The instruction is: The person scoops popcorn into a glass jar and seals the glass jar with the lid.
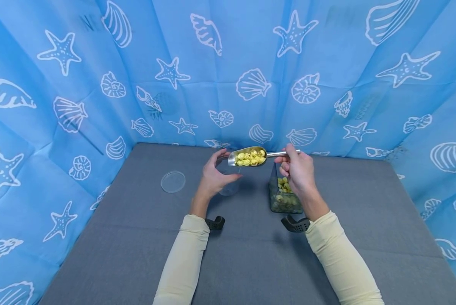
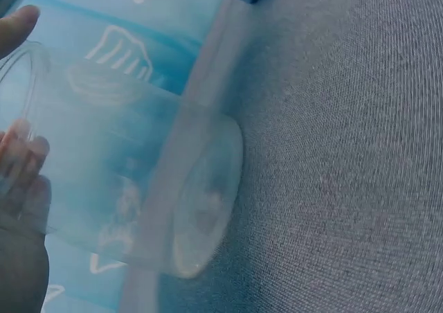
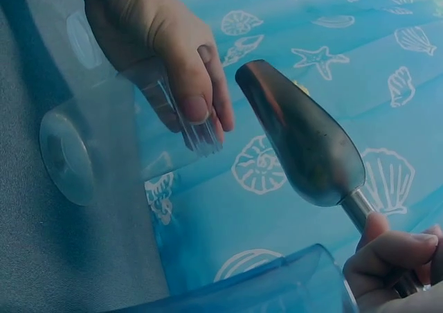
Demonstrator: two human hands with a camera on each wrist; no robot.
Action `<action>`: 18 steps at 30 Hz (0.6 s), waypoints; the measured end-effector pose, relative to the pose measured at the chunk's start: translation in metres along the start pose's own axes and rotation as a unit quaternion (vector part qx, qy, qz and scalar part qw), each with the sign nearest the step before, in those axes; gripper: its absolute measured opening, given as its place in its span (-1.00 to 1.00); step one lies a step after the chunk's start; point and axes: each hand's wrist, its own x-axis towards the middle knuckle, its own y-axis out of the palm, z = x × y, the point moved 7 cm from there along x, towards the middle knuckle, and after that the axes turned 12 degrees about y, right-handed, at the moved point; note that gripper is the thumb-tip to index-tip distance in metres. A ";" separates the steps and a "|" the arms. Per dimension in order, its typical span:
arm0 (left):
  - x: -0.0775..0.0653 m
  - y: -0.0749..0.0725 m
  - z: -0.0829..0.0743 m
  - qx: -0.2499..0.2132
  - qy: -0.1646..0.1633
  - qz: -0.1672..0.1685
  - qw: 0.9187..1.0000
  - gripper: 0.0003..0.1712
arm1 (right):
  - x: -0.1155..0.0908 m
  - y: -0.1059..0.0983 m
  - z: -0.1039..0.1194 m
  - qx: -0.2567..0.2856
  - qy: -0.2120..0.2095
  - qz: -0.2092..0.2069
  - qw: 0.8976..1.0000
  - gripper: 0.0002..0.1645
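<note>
My left hand (image 1: 212, 178) curls round the rim end of a tall clear plastic jar (image 2: 131, 147), thumb on one side and fingers on the other. The jar is upright, its base at or just above the grey cloth; no popcorn shows in it. My right hand (image 1: 301, 171) grips the handle of a metal scoop (image 3: 304, 143), held level with its lip over the jar's mouth. Yellow popcorn (image 1: 251, 156) fills the scoop. Below the right hand stands a tinted see-through container (image 1: 287, 205) with more popcorn inside, partly hidden by that hand.
A round clear lid (image 1: 173, 182) lies flat on the grey cloth-covered table (image 1: 243, 262), left of the jar. A blue curtain (image 1: 220, 110) with shells and starfish hangs right behind the table's back edge and along both sides.
</note>
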 end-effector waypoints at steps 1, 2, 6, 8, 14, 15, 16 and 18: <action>0.000 0.000 0.001 -0.002 0.000 -0.001 1.000 0.16 | 0.000 0.000 0.000 -0.003 -0.002 0.001 1.000 -0.64; 0.000 0.000 0.002 -0.003 -0.001 -0.001 1.000 0.15 | 0.000 0.001 0.000 -0.008 -0.004 0.001 1.000 -0.63; -0.001 -0.002 0.004 -0.005 -0.004 0.003 1.000 0.13 | -0.001 0.003 -0.001 -0.024 -0.012 0.002 1.000 -0.60; -0.001 -0.002 0.005 -0.005 -0.003 0.005 1.000 0.11 | -0.001 0.004 0.000 -0.030 -0.017 0.003 0.999 -0.59; -0.001 0.000 0.004 -0.007 -0.001 0.005 1.000 0.10 | -0.002 0.007 0.003 -0.056 -0.037 -0.002 0.998 -0.58; -0.001 0.000 0.005 -0.008 0.001 0.005 1.000 0.10 | -0.002 0.007 0.004 -0.065 -0.040 -0.008 0.997 -0.58; -0.001 0.001 0.004 -0.010 0.003 0.004 1.000 0.09 | -0.003 0.007 0.004 -0.071 -0.042 -0.014 0.996 -0.57; -0.001 0.001 0.005 -0.013 0.006 0.003 1.000 0.09 | -0.003 0.006 0.005 -0.085 -0.047 -0.030 0.995 -0.57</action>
